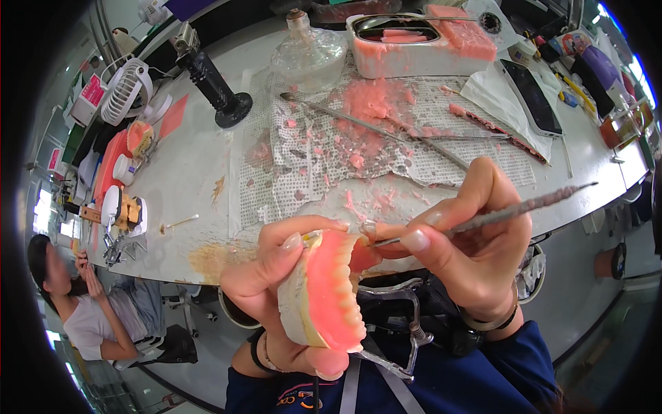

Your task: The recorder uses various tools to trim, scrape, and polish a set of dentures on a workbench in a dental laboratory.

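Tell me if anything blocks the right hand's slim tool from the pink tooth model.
Nothing visible does: the slim tool in the right hand has its tip right by the tooth model's inner side. The left hand holds the model from its left; whether the tip touches is unclear.

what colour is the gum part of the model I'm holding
The gum part is pink, seen best in the head view.

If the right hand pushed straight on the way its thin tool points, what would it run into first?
Probably the pink wax-like part beside the teeth of the dental model in the left hand. The thin tool in the right hand ends very near it, though whether they touch is unclear.
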Tool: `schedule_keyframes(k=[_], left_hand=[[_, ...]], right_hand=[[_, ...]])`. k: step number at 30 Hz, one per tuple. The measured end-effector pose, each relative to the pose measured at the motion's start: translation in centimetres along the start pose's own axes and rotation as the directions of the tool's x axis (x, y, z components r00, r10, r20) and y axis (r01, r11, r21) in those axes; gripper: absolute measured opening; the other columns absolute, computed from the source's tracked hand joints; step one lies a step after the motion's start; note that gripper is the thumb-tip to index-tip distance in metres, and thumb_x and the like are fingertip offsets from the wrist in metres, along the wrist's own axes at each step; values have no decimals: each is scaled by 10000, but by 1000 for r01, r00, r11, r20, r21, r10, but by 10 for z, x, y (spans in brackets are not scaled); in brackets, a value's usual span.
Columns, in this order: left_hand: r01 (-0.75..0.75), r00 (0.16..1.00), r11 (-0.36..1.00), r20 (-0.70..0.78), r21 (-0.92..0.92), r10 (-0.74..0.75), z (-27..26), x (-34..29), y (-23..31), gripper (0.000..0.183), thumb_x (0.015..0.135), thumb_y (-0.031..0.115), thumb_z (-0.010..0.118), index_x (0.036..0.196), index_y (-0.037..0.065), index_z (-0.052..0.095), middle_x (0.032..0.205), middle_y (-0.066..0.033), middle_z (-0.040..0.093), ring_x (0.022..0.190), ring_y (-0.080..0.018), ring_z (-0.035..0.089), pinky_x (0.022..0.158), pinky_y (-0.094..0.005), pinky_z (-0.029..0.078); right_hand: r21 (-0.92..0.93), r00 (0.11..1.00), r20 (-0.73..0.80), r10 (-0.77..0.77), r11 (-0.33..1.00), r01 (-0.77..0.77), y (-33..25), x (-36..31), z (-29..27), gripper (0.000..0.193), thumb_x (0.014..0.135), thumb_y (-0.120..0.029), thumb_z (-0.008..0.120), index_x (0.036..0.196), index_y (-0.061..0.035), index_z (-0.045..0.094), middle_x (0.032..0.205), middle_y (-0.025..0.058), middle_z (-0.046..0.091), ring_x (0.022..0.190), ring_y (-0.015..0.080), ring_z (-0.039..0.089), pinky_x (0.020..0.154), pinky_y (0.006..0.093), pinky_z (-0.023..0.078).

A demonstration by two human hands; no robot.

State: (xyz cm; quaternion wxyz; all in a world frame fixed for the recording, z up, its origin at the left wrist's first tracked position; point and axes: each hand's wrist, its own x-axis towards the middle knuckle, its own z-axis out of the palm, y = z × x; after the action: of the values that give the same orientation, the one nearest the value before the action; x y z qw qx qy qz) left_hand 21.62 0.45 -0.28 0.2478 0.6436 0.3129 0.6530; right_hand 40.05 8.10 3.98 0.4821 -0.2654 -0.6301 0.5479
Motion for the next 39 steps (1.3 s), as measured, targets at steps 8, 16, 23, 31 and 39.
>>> schedule_keyframes(k=[8,16,23,31,39], left_hand=[[-8,999,1000,34,-4,9,-2,1,-3,925,741,598,749,1363,98,281,1206,-303,473,1066,-348,540,903,-448,449],[-1,1000,998,-12,-64,0,0,1,-4,928,746,601,743,1367,92,277,1195,-313,474,1046,-350,548,885,-453,460],[-3,1000,996,0,-94,3,1,1,-4,917,758,598,733,1367,93,270,1199,-317,471,1045,-346,547,874,-447,470],[28,999,998,-27,-52,-29,3,-1,-2,940,736,607,749,1362,93,272,1203,-313,473,1064,-343,534,899,-447,452],[9,1000,1000,12,10,-9,0,1,-3,946,738,639,724,1365,96,270,1214,-296,476,1068,-336,534,903,-440,446]], right_hand=[[91,1000,1,21,996,-21,-2,2,1,246,832,39,661,843,15,416,723,168,649,749,299,719,727,377,614],[79,998,22,-52,996,50,0,3,3,246,848,51,640,840,4,400,705,203,667,752,298,719,742,385,616],[88,1000,-5,16,996,-16,-2,1,4,239,841,53,646,839,13,411,702,201,659,762,311,719,742,395,615],[27,999,21,-25,999,24,-2,0,1,238,822,65,660,832,16,428,724,186,660,785,318,719,733,373,612],[-48,991,83,-101,993,105,1,0,-1,241,826,91,636,861,11,412,726,194,663,792,326,718,736,374,609]])
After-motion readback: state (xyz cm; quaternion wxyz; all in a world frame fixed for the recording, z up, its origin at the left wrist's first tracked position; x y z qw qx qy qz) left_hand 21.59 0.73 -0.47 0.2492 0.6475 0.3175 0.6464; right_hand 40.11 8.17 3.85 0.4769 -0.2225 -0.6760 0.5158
